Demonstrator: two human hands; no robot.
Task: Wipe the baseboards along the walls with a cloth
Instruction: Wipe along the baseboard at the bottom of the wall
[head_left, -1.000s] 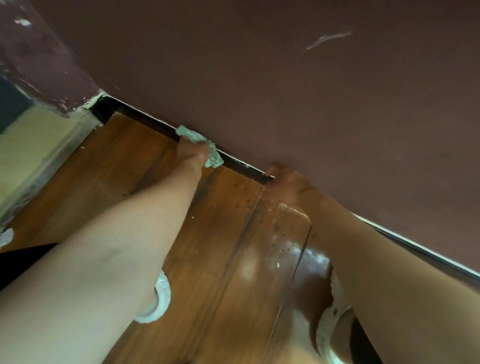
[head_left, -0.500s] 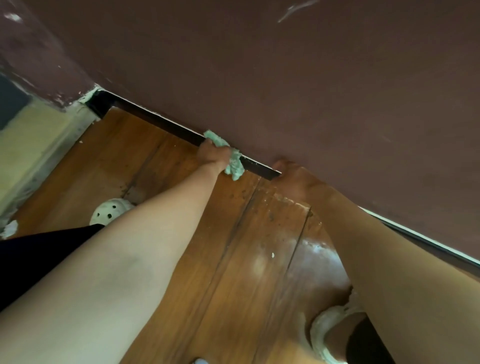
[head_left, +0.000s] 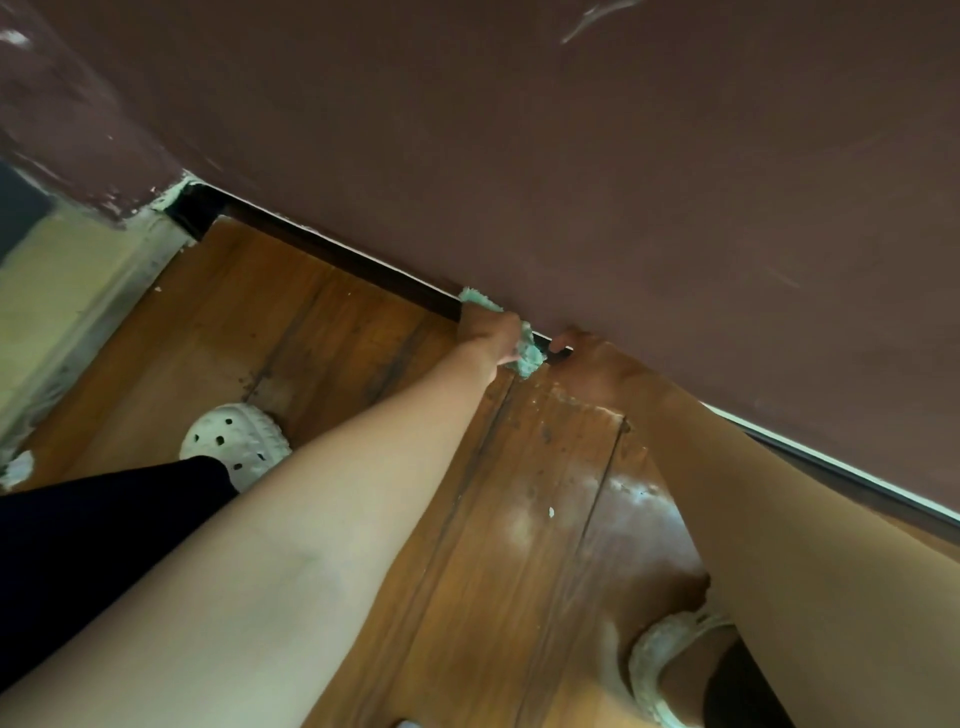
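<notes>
A dark baseboard (head_left: 332, 254) runs diagonally along the foot of a maroon wall (head_left: 571, 166), from the corner at upper left down to the right edge. My left hand (head_left: 491, 332) grips a pale green cloth (head_left: 527, 353) and holds it against the baseboard near the middle of the view. Just to its right, my right hand (head_left: 592, 358) rests against the bottom of the wall and the floor; its fingers are mostly hidden. The cloth nearly touches my right hand.
The floor is glossy wooden planks (head_left: 519, 519) with white specks and dark stains. My feet wear white clogs, one at left (head_left: 236, 444) and one at lower right (head_left: 660, 670). A pale doorway threshold (head_left: 78, 312) lies at the far left by the wall corner.
My left hand has slid the cloth rightward along the baseboard, from near the corner side up to my right hand. The left clog has come into view.
</notes>
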